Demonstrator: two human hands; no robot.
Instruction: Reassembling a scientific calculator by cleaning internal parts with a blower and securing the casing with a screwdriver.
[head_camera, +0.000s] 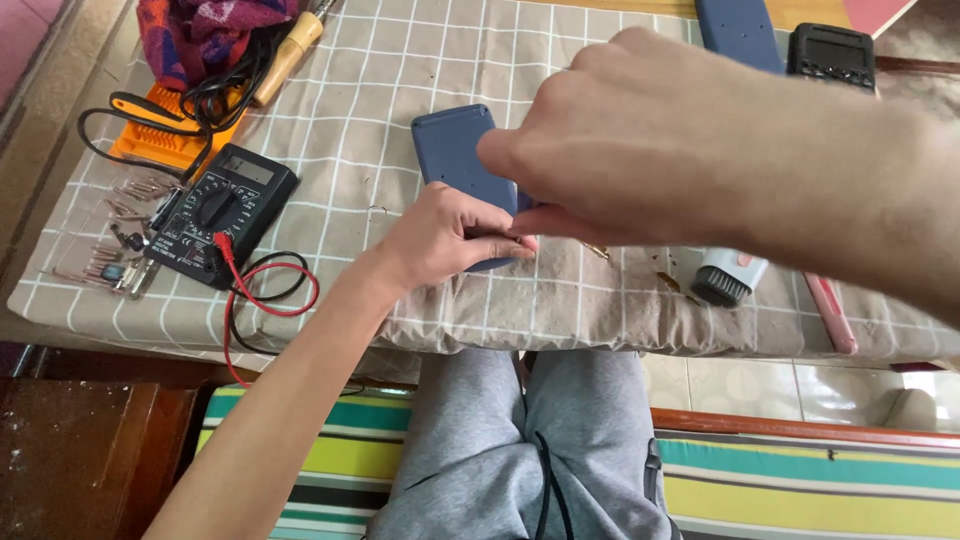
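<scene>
A blue-grey plastic case (455, 160), flat and rounded at its corners, lies near the middle of the tabletop (400, 80), which is covered with a beige cloth crossed by white grid lines. The left hand (450, 238) comes in from the near left and rests on the near end of the case, its fingers curled narrow and pinched at the case's near edge. The right hand (650, 150) reaches in from the right, large and close to the camera, and lies over the right part of the case; its thumb and fingers are drawn together at the case's right edge, touching or almost touching the left fingertips, though what they pinch is hidden. To the left stands a black multimeter (222, 212) with a red lead (262, 300) and a black lead looping off the near edge. Further left lie small electronic parts (110, 262), and at the far left an orange tray (165, 135), a wooden-handled soldering iron (288, 55) and a bundled cloth. To the right lie a small grey brush-like tool (725, 275) and a pink rod (830, 312); at the far right, a second blue case (738, 32) and a black calculator-like device (832, 52).
</scene>
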